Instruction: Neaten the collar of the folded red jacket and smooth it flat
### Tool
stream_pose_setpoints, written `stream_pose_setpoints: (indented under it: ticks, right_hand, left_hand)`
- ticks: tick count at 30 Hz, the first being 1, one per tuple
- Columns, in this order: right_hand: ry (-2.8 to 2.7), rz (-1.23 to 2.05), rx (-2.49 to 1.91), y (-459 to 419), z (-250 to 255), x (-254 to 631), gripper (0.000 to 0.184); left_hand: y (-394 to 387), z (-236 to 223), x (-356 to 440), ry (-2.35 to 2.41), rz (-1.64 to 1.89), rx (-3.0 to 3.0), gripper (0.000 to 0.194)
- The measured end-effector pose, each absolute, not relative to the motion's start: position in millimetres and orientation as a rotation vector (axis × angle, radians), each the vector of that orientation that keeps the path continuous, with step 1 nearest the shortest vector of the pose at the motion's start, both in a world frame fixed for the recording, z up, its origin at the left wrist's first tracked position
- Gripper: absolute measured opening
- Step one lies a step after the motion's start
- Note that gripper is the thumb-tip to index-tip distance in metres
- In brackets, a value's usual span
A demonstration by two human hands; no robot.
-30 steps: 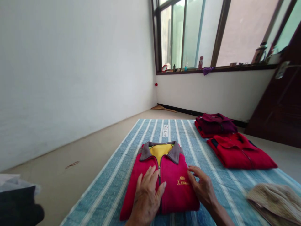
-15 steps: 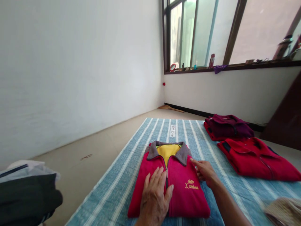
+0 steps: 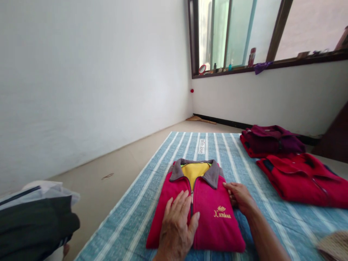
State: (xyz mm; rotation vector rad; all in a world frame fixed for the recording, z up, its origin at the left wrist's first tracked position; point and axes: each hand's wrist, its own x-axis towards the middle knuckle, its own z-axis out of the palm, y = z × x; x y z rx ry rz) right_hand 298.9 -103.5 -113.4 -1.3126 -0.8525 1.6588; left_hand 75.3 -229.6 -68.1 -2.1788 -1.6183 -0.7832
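A folded magenta zip jacket (image 3: 210, 232) with a grey collar, yellow lining and gold lettering lies on the blue-and-white striped cloth (image 3: 141, 203). My left hand (image 3: 176, 224) rests flat on the jacket's front beside the zipper, fingers stretched out. At the jacket's right edge, below the collar, my right hand (image 3: 240, 197) has its thumb and forefinger closed on the fabric. Its other fingers curl underneath and are partly hidden.
A folded red jacket (image 3: 304, 181) and a folded purple jacket (image 3: 274, 139) lie at the right. Dark green and white clothing (image 3: 35, 224) shows at the lower left. A beige knitted item (image 3: 334, 246) sits at the lower right edge. White walls and a window ledge (image 3: 233, 70) stand beyond.
The camera view has shifted slightly, so the surroundings sit differently in the picture. Both hands keep nearly the same places on the jacket.
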Motion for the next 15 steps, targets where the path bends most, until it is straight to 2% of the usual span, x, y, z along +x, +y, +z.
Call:
stream_pose_setpoints:
  ticks: [6, 15]
  right_hand:
    - [-0.941, 1.687, -1.332, -107.0, -110.2, 302.7, 0.047]
    - [-0.982, 1.634, -1.34, -108.5, -108.0, 303.0, 0.036]
  left_hand:
    - [-226.7, -67.4, 74.0, -1.628, -0.785, -2.201, 0.038]
    - [-225.3, -64.0, 75.1, -1.572, -0.752, -2.206, 0.037]
